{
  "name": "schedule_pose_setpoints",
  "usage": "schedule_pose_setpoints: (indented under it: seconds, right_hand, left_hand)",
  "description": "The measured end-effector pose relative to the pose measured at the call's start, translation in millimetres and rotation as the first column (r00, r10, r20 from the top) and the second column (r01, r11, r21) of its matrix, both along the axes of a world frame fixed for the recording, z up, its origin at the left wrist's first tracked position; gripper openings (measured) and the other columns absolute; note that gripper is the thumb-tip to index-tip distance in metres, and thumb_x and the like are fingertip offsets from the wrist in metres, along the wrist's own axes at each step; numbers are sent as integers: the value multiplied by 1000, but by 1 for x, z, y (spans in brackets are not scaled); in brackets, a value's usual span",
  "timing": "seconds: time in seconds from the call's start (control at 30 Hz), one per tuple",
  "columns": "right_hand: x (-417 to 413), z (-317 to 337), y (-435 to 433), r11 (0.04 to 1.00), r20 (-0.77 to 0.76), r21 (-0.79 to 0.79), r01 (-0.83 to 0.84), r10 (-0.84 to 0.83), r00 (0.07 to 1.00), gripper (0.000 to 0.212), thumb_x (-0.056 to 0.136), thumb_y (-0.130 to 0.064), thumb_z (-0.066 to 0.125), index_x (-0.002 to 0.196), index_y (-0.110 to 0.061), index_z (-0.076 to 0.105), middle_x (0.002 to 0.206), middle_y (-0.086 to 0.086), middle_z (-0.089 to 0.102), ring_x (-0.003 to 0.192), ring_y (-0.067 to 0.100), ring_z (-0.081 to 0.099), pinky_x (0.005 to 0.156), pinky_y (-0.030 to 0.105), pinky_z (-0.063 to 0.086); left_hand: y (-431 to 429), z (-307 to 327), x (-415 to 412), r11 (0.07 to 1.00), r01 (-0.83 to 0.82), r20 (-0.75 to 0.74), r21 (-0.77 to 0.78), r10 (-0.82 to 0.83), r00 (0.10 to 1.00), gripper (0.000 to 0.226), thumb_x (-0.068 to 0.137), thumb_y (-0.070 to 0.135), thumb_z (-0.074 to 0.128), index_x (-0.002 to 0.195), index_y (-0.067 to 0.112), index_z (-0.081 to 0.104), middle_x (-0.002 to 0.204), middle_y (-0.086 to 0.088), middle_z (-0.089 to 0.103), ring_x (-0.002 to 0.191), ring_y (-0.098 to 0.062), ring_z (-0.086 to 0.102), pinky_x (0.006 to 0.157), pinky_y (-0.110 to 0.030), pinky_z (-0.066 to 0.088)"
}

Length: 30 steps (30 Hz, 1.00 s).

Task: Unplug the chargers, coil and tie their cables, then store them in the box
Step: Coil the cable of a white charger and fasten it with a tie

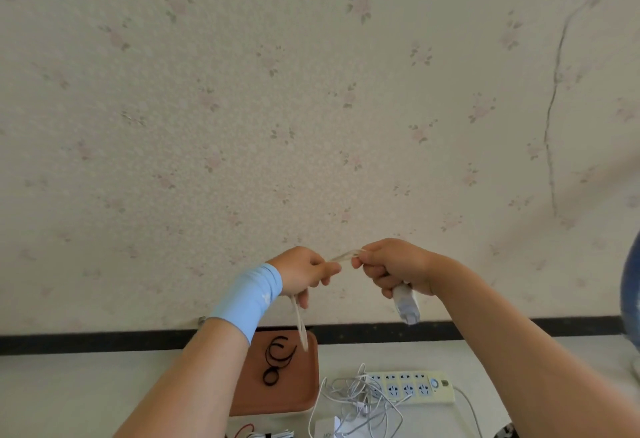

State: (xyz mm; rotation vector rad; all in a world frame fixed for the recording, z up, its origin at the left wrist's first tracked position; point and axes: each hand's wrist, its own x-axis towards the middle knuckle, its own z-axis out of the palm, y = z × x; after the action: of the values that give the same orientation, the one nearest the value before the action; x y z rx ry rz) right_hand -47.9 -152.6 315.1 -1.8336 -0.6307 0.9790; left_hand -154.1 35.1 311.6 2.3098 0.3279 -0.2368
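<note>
Two hands: raised before the wall, cable (341, 257) stretched between them.
Left hand (304, 273): pinching cable; loose end hangs over tray (304, 389).
Right hand (393, 269): closed around charger (407, 302) and cable.
Table (69, 396): power strip (412, 387), tangled cables (360, 399).

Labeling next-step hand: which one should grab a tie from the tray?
Left, probably. The left hand pinches only the cable, which dangles over the tray with the black ties. The right hand is full, gripping the charger and the cable's other end.
</note>
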Motion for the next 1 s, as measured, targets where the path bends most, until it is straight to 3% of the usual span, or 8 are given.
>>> schedule_pose_setpoints:
  seconds: [0.07, 0.13, 0.23, 0.47, 0.7, 0.8, 0.9, 1.0]
  right_hand:
    - [6, -3, -3, 997, 59, 7, 82, -82, 995, 27, 108, -21, 43, 99, -9, 65, 59, -5, 40, 49, 9, 30, 51, 25, 35]
    - [7, -6, -3, 995, 120, 29, 97, -100, 988, 28, 107, -20, 45, 98, -8, 68, 62, -3, 48, 49, 11, 37, 53, 27, 43]
    - [5, -7, 0, 997, 132, 51, 55, -62, 989, 27, 106, -17, 49, 101, -3, 72, 69, 2, 60, 56, 14, 52, 64, 32, 57]
    - [0, -10, 8, 1000, -35, 16, -14, 15, 999, 22, 106, -11, 40, 97, -7, 60, 64, 0, 47, 53, 14, 41, 62, 33, 54]
    - [12, 0, -4, 920, -111, 143, 364, -351, 930, 25, 98, -8, 38, 80, -12, 55, 59, -3, 36, 48, 11, 24, 44, 24, 24]
    - [10, -1, -3, 919, -83, 76, 387, -381, 921, 20, 94, -8, 38, 81, -12, 53, 58, -2, 37, 46, 11, 25, 43, 24, 24]
    - [0, -2, 4, 957, -70, -17, 290, -291, 954, 17, 91, -11, 40, 79, -15, 52, 58, -2, 38, 47, 12, 27, 45, 24, 24]
    - [-13, -5, 15, 985, -49, -64, 160, -163, 985, 18, 91, -22, 41, 77, -17, 51, 58, -5, 38, 48, 12, 27, 47, 25, 24]
  left_hand:
    - [9, 0, -2, 969, -73, -9, -236, 73, 997, 38, 99, 45, 52, 81, 12, 58, 64, 3, 46, 48, -15, 55, 85, -46, 59]
    - [13, 1, -4, 835, -114, 31, -538, 154, 988, 31, 100, 37, 53, 83, 11, 54, 57, 3, 36, 44, -11, 41, 85, -49, 59]
    - [12, 0, 0, 646, -163, 29, -745, 275, 961, 27, 102, 32, 50, 84, 12, 53, 56, 5, 32, 41, -8, 31, 76, -41, 62]
    - [9, -6, 6, 681, -251, 40, -688, 381, 924, 29, 99, 39, 54, 87, 13, 58, 59, 6, 33, 44, -8, 27, 46, -22, 40]
    - [9, 0, -3, 654, -185, -113, -734, 150, 982, 28, 99, 35, 54, 82, 13, 54, 67, 0, 56, 55, -15, 54, 66, -34, 57]
    - [9, -1, 3, 513, -244, -77, -823, 325, 943, 30, 102, 32, 51, 81, 11, 55, 65, -2, 57, 58, -20, 61, 82, -42, 59]
    - [8, -5, 15, 294, -253, -68, -922, 521, 851, 31, 104, 31, 47, 80, 12, 53, 56, 2, 45, 49, -12, 47, 73, -36, 60]
    - [2, -7, 20, 138, -210, -79, -968, 626, 776, 32, 104, 31, 47, 77, 14, 54, 66, 1, 55, 63, -13, 56, 76, -34, 56]
